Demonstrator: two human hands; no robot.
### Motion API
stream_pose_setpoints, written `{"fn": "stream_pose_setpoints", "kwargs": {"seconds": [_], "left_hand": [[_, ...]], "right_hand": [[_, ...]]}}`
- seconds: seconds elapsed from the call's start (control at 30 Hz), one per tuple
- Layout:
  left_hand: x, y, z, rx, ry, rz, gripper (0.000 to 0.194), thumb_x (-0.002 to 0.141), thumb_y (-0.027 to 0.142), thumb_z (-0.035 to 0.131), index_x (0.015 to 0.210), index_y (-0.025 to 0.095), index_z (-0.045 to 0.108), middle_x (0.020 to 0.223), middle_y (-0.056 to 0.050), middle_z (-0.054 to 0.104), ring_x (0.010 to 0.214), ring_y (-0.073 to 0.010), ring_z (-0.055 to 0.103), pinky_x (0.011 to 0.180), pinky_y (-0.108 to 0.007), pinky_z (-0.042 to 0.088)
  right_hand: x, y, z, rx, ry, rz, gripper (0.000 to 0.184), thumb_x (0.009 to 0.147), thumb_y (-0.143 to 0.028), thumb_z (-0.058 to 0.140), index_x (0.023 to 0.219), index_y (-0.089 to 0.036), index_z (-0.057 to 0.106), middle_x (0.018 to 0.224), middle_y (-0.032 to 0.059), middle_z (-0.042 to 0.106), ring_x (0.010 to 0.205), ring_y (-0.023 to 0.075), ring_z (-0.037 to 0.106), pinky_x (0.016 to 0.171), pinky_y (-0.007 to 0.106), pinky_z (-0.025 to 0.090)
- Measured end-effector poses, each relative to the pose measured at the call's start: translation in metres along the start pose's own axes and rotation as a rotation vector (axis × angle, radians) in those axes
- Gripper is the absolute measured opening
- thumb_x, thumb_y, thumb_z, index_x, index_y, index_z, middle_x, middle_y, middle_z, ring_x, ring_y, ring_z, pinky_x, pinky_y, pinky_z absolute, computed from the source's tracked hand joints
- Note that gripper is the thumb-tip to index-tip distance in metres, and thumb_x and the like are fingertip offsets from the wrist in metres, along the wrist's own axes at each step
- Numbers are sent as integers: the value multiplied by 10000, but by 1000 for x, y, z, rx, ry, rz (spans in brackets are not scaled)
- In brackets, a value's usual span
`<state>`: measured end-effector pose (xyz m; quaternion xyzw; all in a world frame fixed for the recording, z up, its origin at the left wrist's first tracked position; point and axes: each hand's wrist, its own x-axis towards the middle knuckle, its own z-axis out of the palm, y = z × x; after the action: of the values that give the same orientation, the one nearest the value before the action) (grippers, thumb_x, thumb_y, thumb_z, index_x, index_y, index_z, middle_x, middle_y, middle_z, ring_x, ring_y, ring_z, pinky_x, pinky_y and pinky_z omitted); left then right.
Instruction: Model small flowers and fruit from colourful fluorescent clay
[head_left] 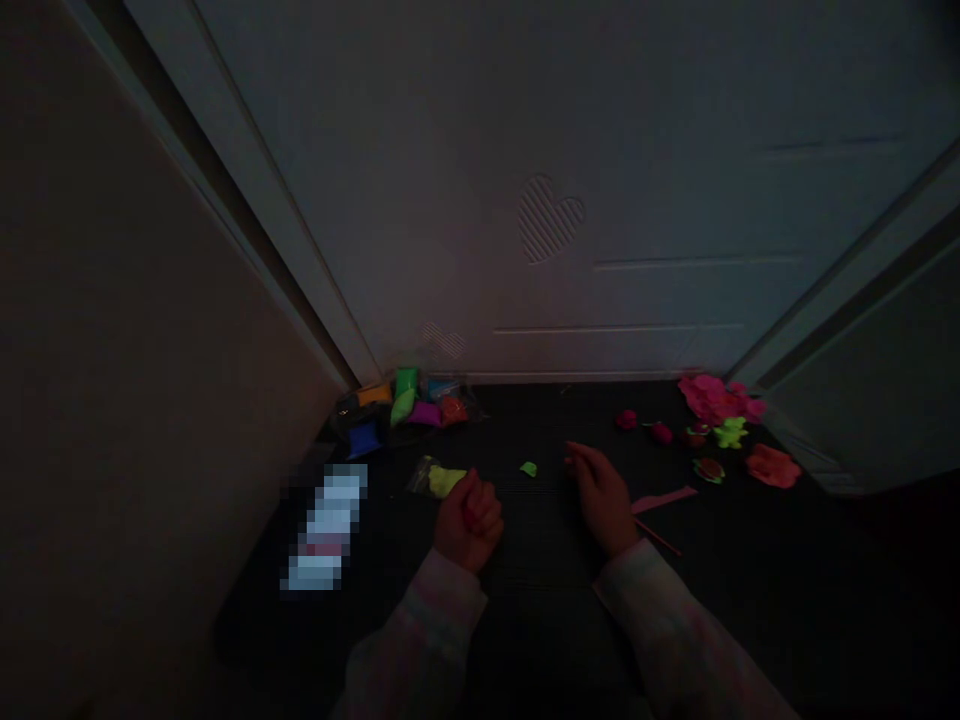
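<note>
My left hand [468,525] is closed in a loose fist above the dark table. A bit of pink modelling clay [471,512] shows between its thumb and fingers. Just beyond that fist lies a clear bag with yellow clay [445,482]. My right hand [604,500] is held with its thumb and fingers drawn together; whatever they may hold is too dark and small to make out. Between the two hands sits a small green piece of clay [529,468]. Beside the right wrist are a flat pink strip [664,498] and a thin stick [660,537].
Packets of coloured clay [405,405] lie at the back left, with a blurred bright screen [326,528] nearer me. Pink clay pieces [720,398], a yellow-green figure [730,432] and an orange slab [772,466] are at the right. A white panel [420,200] rises behind the table.
</note>
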<state>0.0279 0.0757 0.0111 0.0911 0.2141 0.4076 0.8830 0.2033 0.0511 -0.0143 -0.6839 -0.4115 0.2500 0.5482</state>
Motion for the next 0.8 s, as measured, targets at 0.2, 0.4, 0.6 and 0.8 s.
{"fn": "stream_pose_setpoints", "kwargs": {"seconds": [0.2, 0.4, 0.6, 0.8], "left_hand": [[0, -1, -2, -13, -25, -5, 407, 802, 264, 403, 429, 146, 291, 394, 56, 276, 297, -35, 206, 314, -164, 115], [0, 0, -1, -12, -32, -10, 396, 792, 270, 419, 432, 145, 311, 392, 57, 283, 298, -36, 216, 318, -165, 134], [-1, 0, 0, -6, -31, -9, 394, 782, 277, 436, 433, 143, 310, 395, 56, 292, 296, -34, 228, 318, -162, 122], [-1, 0, 0, -4, -23, -7, 387, 786, 274, 429, 439, 143, 317, 401, 54, 303, 296, -34, 233, 315, -163, 121]], "right_hand": [[-3, -7, 0, -15, -8, 36, 270, 643, -402, 582, 801, -184, 559, 723, 20, 584, 674, 158, 543, 634, 301, 431], [-3, -9, 0, -34, -6, 53, 272, 644, -446, 572, 723, -188, 531, 659, -3, 549, 614, 141, 503, 579, 269, 395], [-4, -13, -4, -39, -7, 66, 412, 788, -519, 307, 590, -195, 467, 540, -19, 461, 530, 122, 441, 518, 255, 341], [-5, -16, -4, -13, -9, 65, 395, 719, -550, 436, 540, -198, 443, 509, -36, 434, 498, 108, 416, 489, 246, 332]]}}
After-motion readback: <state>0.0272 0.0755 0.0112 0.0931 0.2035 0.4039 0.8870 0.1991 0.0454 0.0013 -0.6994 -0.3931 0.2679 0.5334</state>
